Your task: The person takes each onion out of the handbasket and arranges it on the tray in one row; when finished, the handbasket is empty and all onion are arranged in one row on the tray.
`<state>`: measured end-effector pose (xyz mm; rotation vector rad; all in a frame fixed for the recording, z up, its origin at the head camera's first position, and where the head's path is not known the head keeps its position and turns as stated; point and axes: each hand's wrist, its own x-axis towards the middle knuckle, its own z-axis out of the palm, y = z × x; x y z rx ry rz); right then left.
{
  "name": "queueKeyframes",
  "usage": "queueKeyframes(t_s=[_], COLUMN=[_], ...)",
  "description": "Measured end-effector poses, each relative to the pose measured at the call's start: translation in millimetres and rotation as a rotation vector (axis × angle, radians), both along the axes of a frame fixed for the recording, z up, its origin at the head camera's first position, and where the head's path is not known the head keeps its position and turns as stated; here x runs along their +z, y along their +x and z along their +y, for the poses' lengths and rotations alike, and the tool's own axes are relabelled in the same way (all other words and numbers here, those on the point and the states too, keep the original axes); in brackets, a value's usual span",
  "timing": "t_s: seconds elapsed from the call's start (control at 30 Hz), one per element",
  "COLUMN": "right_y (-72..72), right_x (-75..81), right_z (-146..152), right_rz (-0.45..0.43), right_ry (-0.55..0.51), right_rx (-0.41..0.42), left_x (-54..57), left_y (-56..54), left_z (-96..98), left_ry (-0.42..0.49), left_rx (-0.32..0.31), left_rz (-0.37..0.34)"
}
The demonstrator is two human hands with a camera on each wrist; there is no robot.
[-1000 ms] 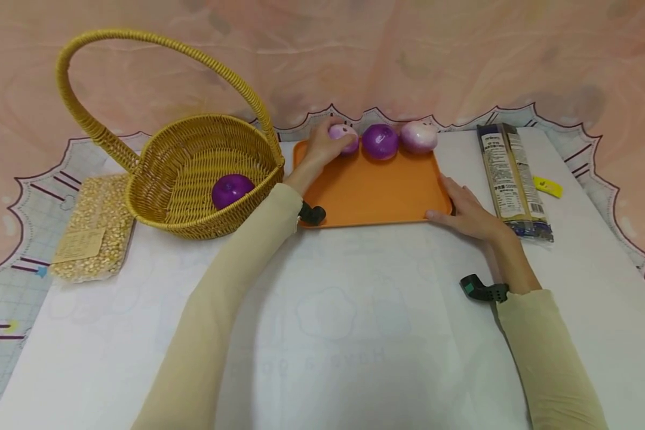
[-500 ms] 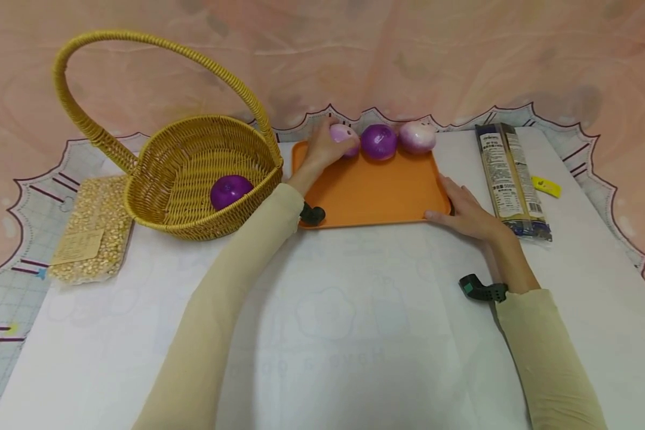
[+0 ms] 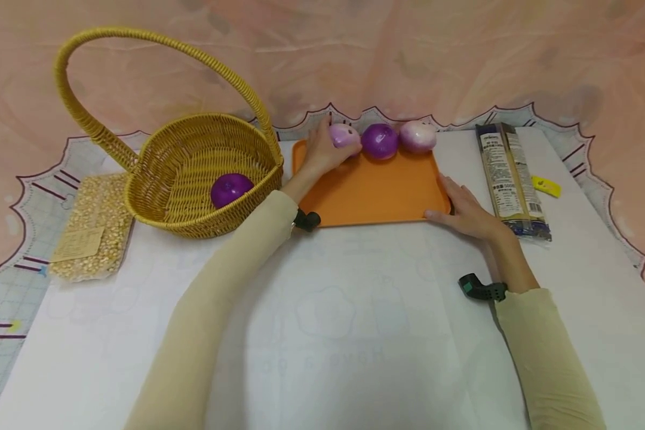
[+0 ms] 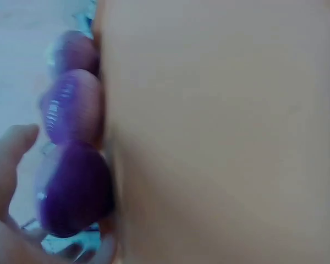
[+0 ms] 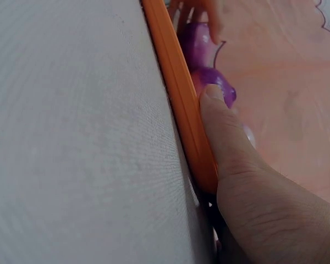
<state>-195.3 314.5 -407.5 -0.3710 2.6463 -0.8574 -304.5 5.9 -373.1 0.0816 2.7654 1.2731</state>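
Observation:
An orange tray [image 3: 376,197] lies on the table, with three purple onions in a row along its back edge. My left hand [image 3: 322,149] curls round the leftmost onion [image 3: 344,136], thumb at its front right and fingers behind it. In the left wrist view this onion [image 4: 74,190] sits between the thumb and the partly hidden fingers. The middle onion [image 3: 380,141] is deep purple; the right onion [image 3: 418,137] is paler. My right hand [image 3: 467,212] holds the tray's front right corner, its thumb [image 5: 225,126] along the orange rim in the right wrist view.
A yellow wicker basket [image 3: 156,221] with a tall handle stands left of the tray, holding a purple onion [image 3: 231,190]. Left of it lies a bag of corn kernels [image 3: 94,227]. A long noodle packet [image 3: 510,179] and a yellow tag [image 3: 546,186] lie on the right.
My left thumb has slid slightly forward and right on the leftmost onion, showing more of it. The left forearm has shifted a little left. My right hand and the tray stay put.

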Motion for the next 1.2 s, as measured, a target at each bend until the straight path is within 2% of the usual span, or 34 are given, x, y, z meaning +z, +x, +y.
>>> queueKeyframes(t_s=[0.2,0.33,0.53,0.63,0.77,0.9,1.1,1.2], right_y=[-0.3,-0.2,-0.8,-0.7,-0.6,-0.4,-0.1,-0.2], right_x=[0.5,-3.5,-7.4,-5.3,-3.2,-4.9,-6.3,-4.5], right_z=[2.5,2.7,-0.3,-0.8,0.7,1.6,0.3,0.3], right_rz=[0.021,0.027,0.017,0.01,0.004,0.006,0.02,0.03], right_ry=[-0.007,-0.027,-0.039,-0.025,-0.015,-0.017,-0.021,-0.019], right_rx=[-0.005,0.003,0.005,0.002,-0.001,0.0,0.009,0.009], left_x=[12.8,22.3,36.7,38.8,35.3,32.9,40.2,46.6], left_y=[27.1,46.5,77.0,93.1,111.5,126.7,149.0,158.4], left_z=[-6.8,-12.2,-33.4,-48.6,-68.7,-88.2,-120.7,-136.4], left_ry=[0.014,0.029,0.163,0.167,0.161,0.162,0.137,0.117], left_rx=[-0.078,-0.142,-0.211,-0.268,-0.336,-0.367,-0.414,-0.416], left_rz=[0.069,0.071,-0.069,-0.121,-0.155,-0.19,-0.211,-0.213])
